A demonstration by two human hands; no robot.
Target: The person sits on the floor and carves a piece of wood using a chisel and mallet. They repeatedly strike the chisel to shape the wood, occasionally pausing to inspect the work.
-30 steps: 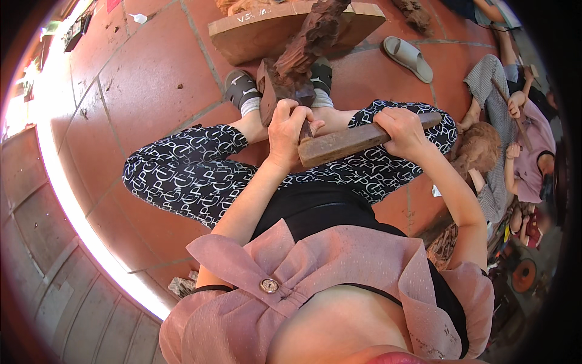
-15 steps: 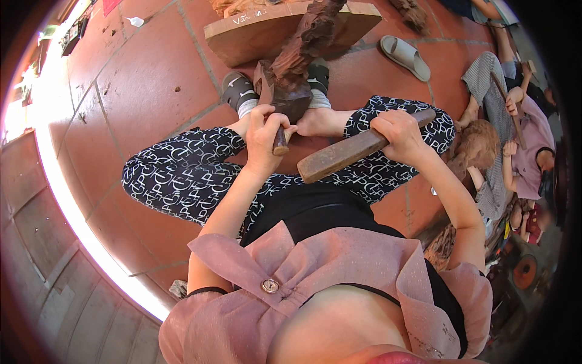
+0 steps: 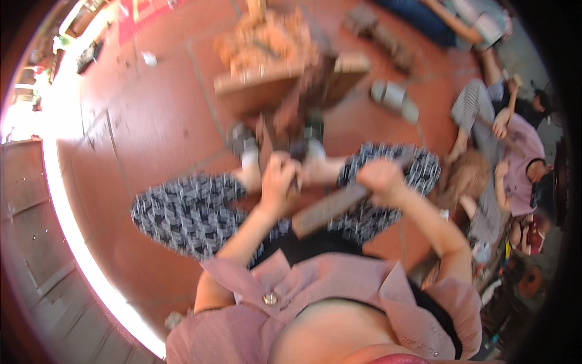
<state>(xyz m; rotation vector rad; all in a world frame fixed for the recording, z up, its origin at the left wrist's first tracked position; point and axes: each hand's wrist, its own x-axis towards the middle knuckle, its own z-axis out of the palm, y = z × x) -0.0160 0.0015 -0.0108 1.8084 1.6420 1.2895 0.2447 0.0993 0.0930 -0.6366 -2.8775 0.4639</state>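
My left hand [image 3: 279, 181] is closed around the round wooden handle of a chisel [image 3: 296, 185]; the blade is not visible. Just beyond that hand, a reddish-brown piece of carved wood [image 3: 294, 112] stands between my feet and leans against a thick board [image 3: 254, 91]. In my right hand [image 3: 382, 181] is a long, flat wooden mallet [image 3: 330, 210], held by its narrow end above my right thigh. Its broad end points toward my lap, apart from the chisel handle. Motion blur softens both hands and the wood.
Orange wood chips [image 3: 267, 48] lie heaped behind the board. A grey sandal [image 3: 394, 101] and a rough wood piece [image 3: 379, 39] lie on the tiled floor to the far right. At the right, a co-worker [image 3: 524, 136] sits beside a large brown wood carving [image 3: 467, 176].
The view has shifted, so my hands, legs and the board appear lower, and more of the chip heap shows. Both hands keep their grips on the chisel and the mallet.
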